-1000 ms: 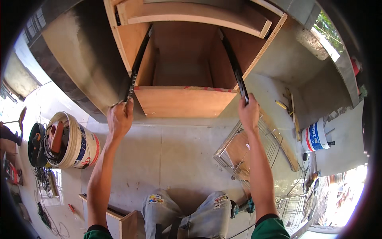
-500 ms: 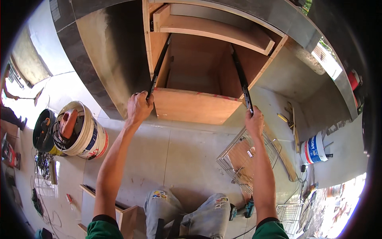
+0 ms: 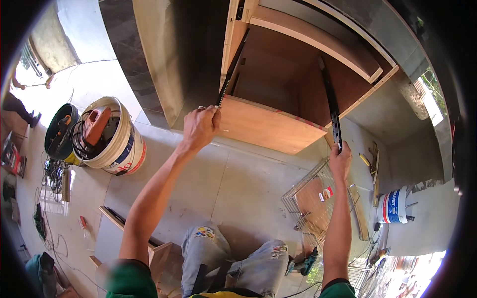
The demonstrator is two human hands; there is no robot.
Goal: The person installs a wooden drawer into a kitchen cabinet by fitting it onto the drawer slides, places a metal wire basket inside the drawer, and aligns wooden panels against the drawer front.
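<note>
My left hand (image 3: 200,128) grips the left drawer slide (image 3: 232,69) by its front end, my right hand (image 3: 341,161) the right drawer slide (image 3: 330,102), both upper centre in the frame, seemingly to hold them parallel.

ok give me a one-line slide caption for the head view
Left hand and right hand each grip the end of a black rail at an open wooden cabinet.

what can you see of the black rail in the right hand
The black rail is long, narrow and metallic-looking, with small openings toward its near end. It juts out from the open wooden cabinet, passing right of the wooden front panel. The right hand grips its near end; the far end sits in shadow inside.
</note>
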